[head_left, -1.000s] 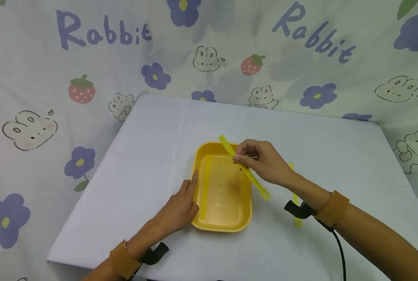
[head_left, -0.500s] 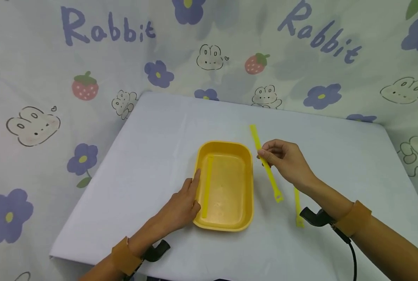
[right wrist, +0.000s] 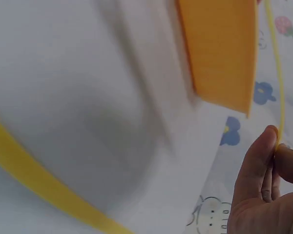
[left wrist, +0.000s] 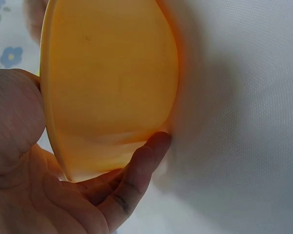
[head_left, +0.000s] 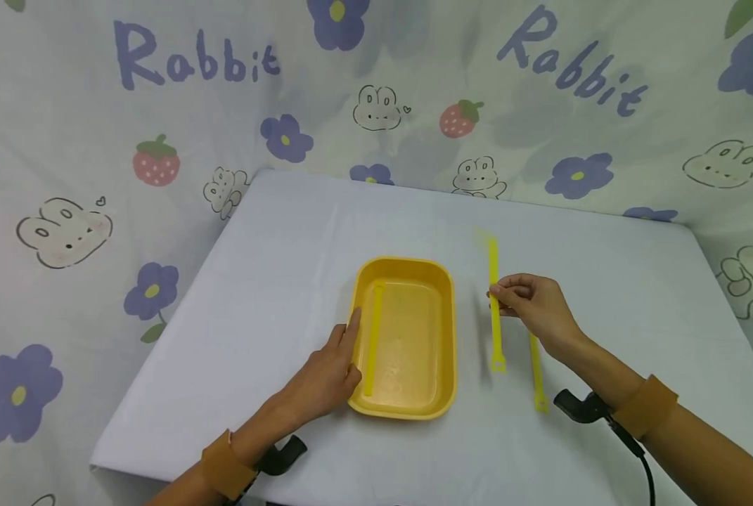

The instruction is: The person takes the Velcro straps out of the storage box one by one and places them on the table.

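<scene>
Left hand: holds the tray edge between thumb and fingers.
Right hand: pinches held strap, raised right of tray.
Tray strap: inside, left.
Table strap: partly hidden.
Hazard: held strap might twist or slip, being pinched at one spot.

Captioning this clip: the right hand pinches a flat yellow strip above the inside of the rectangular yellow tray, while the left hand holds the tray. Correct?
Not quite: in the head view, the flat yellow strip pinched by the right hand is outside the rectangular yellow tray, over the white tabletop to its right. The rest stands.
</scene>
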Demonstrator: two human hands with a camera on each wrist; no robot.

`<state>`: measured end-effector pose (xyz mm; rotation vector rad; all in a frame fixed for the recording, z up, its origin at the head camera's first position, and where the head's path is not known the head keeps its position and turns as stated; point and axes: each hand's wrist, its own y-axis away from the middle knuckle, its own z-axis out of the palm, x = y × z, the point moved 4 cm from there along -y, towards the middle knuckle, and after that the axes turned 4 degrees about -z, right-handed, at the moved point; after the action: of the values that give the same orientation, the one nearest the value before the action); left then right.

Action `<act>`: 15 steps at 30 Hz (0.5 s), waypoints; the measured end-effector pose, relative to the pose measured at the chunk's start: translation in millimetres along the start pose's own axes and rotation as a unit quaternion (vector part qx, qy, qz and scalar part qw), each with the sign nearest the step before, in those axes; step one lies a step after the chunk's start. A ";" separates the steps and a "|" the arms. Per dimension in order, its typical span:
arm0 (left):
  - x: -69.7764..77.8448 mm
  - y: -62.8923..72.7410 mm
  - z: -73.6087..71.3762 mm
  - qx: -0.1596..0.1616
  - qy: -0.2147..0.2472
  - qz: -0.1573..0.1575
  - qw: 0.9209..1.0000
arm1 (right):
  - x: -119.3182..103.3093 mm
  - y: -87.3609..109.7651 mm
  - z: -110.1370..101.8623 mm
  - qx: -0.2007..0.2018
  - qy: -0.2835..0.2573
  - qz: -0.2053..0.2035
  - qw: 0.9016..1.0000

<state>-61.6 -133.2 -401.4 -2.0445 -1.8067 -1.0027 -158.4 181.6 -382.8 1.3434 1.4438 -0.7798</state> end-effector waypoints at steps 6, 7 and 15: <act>0.2 0.1 -0.1 0.001 -0.002 -0.002 1.000 | 26.1 4.1 0.2 -0.013 0.006 0.053 0.998; 0.2 -0.1 0.1 0.001 -0.003 -0.002 1.000 | 30.5 4.3 0.4 -0.015 0.009 0.060 0.998; -1.3 -1.6 2.4 0.004 -0.006 0.001 1.000 | 53.2 4.4 -0.4 0.000 0.074 0.099 0.992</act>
<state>-62.4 -132.5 -404.4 -2.0513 -1.8121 -0.9843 -149.5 201.0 -431.7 1.5445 1.3975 -0.5593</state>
